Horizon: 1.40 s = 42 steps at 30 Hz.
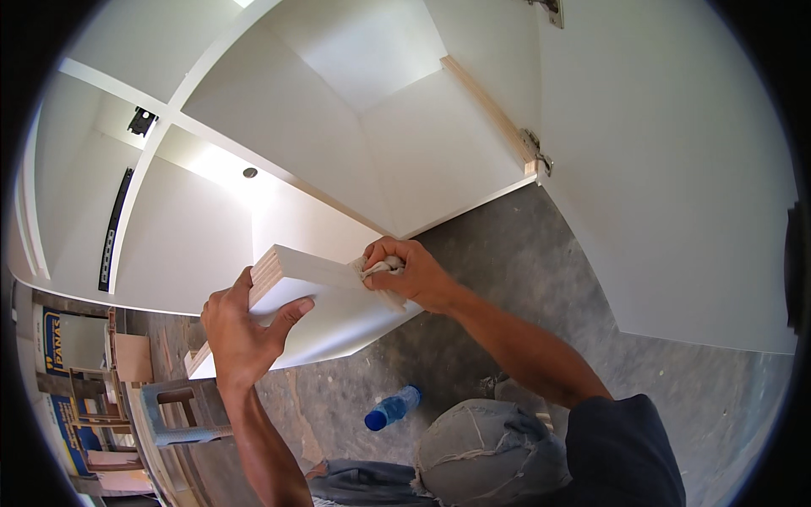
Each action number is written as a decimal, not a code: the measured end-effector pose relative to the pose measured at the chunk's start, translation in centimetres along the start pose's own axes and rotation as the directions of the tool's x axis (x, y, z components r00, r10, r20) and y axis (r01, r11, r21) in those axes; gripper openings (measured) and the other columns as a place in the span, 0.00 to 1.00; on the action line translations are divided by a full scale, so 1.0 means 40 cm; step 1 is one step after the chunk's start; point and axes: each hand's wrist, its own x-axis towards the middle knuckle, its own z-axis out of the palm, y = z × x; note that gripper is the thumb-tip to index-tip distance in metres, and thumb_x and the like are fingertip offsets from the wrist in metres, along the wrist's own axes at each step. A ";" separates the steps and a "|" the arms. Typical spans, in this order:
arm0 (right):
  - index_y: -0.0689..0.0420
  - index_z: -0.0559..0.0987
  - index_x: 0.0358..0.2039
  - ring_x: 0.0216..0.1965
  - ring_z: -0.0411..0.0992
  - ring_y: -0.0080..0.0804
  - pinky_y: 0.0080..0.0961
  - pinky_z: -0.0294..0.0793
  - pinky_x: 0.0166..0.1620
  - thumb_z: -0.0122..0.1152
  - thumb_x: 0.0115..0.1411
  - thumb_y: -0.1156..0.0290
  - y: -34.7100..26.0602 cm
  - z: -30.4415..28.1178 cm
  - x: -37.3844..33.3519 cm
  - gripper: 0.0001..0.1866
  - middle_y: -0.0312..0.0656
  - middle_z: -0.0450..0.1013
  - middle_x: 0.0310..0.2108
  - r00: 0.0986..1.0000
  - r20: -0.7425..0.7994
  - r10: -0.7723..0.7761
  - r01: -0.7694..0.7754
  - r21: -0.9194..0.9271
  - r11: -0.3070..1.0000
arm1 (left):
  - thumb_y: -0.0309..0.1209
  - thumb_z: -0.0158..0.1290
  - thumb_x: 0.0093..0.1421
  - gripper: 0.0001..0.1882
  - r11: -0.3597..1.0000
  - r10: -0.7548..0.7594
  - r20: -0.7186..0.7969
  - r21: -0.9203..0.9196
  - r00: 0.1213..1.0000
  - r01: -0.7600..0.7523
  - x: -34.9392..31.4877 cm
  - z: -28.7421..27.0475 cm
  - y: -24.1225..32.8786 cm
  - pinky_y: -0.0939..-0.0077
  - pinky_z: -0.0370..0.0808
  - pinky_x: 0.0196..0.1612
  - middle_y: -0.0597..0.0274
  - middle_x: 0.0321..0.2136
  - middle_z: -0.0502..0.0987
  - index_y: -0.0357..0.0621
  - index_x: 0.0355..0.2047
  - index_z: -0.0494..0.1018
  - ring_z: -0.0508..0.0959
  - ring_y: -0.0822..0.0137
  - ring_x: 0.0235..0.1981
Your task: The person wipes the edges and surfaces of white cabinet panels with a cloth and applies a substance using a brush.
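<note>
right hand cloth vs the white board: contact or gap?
Touching. The head view shows the right hand pressing the cloth flat onto the white board with no gap, while the left hand grips the board's end.

- Our left hand (241, 334) is raised in front of us, left of centre, with its back toward us.
- Its fingers are curled in a grip and the thumb (291, 313) stretches out to the right, pressed flat.
- Our left forearm rises bare from the near edge, nearly upright.
- Our right hand (410, 272) sits further off and to the right, fingers bent and pinched closed.
- Our right forearm runs bare from the near right, slanting up and left, the wrist almost straight.
- A dark sleeve covers our right upper arm.
</note>
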 end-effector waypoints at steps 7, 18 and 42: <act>0.57 0.79 0.34 0.47 0.71 0.24 0.25 0.69 0.53 0.72 0.54 0.75 0.010 -0.006 0.003 0.09 0.36 0.73 0.46 1.000 0.005 -0.002 0.002 -0.038 0.999 | 0.46 0.75 0.46 0.37 1.000 0.018 0.002 0.008 1.000 -0.018 0.003 -0.008 0.008 0.53 0.73 0.46 0.39 0.33 0.82 0.27 0.46 0.79 0.76 0.46 0.37; 0.58 0.79 0.33 0.47 0.71 0.24 0.24 0.70 0.53 0.70 0.53 0.76 0.012 -0.031 0.009 0.08 0.37 0.72 0.48 0.989 0.007 0.148 -0.148 -0.012 0.989 | 0.55 0.76 0.41 0.48 1.000 -0.005 0.003 -0.030 1.000 0.005 0.008 0.001 0.006 0.53 0.71 0.47 0.39 0.29 0.81 0.21 0.50 0.77 0.77 0.48 0.34; 0.56 0.79 0.32 0.52 0.70 0.29 0.29 0.68 0.58 0.70 0.52 0.75 0.012 -0.031 0.017 0.08 0.40 0.70 0.55 0.998 0.022 0.061 -0.061 -0.003 0.998 | 0.53 0.76 0.42 0.46 0.999 0.030 -0.021 -0.013 0.999 -0.031 0.013 0.000 0.010 0.53 0.72 0.46 0.39 0.28 0.81 0.22 0.49 0.78 0.77 0.48 0.33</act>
